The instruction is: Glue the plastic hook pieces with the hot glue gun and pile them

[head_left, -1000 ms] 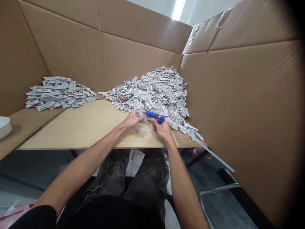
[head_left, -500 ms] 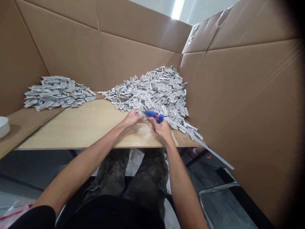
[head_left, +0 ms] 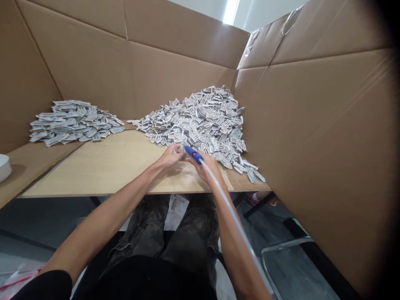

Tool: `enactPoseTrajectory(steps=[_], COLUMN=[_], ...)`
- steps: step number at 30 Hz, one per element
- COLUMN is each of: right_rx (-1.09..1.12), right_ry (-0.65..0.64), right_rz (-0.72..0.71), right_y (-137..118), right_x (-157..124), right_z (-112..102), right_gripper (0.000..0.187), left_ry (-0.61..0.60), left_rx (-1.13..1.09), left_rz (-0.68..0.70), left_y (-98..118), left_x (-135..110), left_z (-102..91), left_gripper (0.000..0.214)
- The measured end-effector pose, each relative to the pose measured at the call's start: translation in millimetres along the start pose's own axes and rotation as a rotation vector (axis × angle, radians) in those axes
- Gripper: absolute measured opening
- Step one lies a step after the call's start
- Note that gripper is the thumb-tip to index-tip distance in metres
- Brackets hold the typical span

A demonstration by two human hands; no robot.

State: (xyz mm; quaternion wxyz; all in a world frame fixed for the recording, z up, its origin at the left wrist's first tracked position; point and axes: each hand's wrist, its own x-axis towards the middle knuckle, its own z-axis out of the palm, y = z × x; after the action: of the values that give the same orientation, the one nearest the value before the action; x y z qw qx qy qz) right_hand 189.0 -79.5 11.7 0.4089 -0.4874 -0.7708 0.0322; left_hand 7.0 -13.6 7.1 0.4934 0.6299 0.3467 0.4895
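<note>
My left hand (head_left: 171,156) pinches a small grey-white piece (head_left: 183,146) just in front of the large heap. Closed around a blue hot glue gun (head_left: 193,154) is my right hand (head_left: 204,167). The gun's front end points at the piece, close to my left fingertips; whether it touches is too small to tell. From the back of the gun a long translucent glue stick (head_left: 231,208) runs down over my right forearm. Behind both hands rises the heap of small grey-white slotted pieces (head_left: 200,118). My fingers hide most of the held piece.
A second, lower pile of grey-white pieces (head_left: 71,123) lies at the left back. A white bowl (head_left: 4,168) stands at the left edge. Cardboard walls (head_left: 184,46) surround the wooden tabletop (head_left: 103,166). Below on the right are a metal-framed seat (head_left: 296,266) and another person's shoe (head_left: 253,199).
My right hand has turned the glue gun, so its back end and the glue stick swing from rightward toward me. The gun's front has shifted slightly left, nearer my left fingers.
</note>
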Motion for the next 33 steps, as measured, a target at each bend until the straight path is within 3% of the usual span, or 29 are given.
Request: enactPoseTrajectory(steps=[3,8,12,17,23,33], right_rx=[-0.083,0.046,0.296,0.582,0.562,0.543], right_ry=[0.090,0.297,0.169,-0.015,-0.073,-0.088], right_rz=[0.013,0.106,0.286,0.320,0.324,0.322], right_y=[1,4,8,11,16,19], right_x=[0,1,0,-1,-2,-3], right_z=[-1,-14,-24,-21,-12,-9], right_gripper=[0.029,0.046,0.061,0.068,0.069,0.067], left_ry=[-0.077,-0.006,0.073,0.121,-0.003,-0.051], left_rx=[-0.122,-0.205,-0.014,0.069,-0.010,-0.020], left_rz=[-0.019,-0.074,0.010,0.067,0.111,0.111], left_y=[-1,1,1,-2,-3,0], left_x=[-1,-5,-3,4,4,3], left_z=[2.3,4.0,-2.8,-7.7,-6.9,-3.7], left_gripper=[0.038,0.049,0.031,0.028,0.030,0.033])
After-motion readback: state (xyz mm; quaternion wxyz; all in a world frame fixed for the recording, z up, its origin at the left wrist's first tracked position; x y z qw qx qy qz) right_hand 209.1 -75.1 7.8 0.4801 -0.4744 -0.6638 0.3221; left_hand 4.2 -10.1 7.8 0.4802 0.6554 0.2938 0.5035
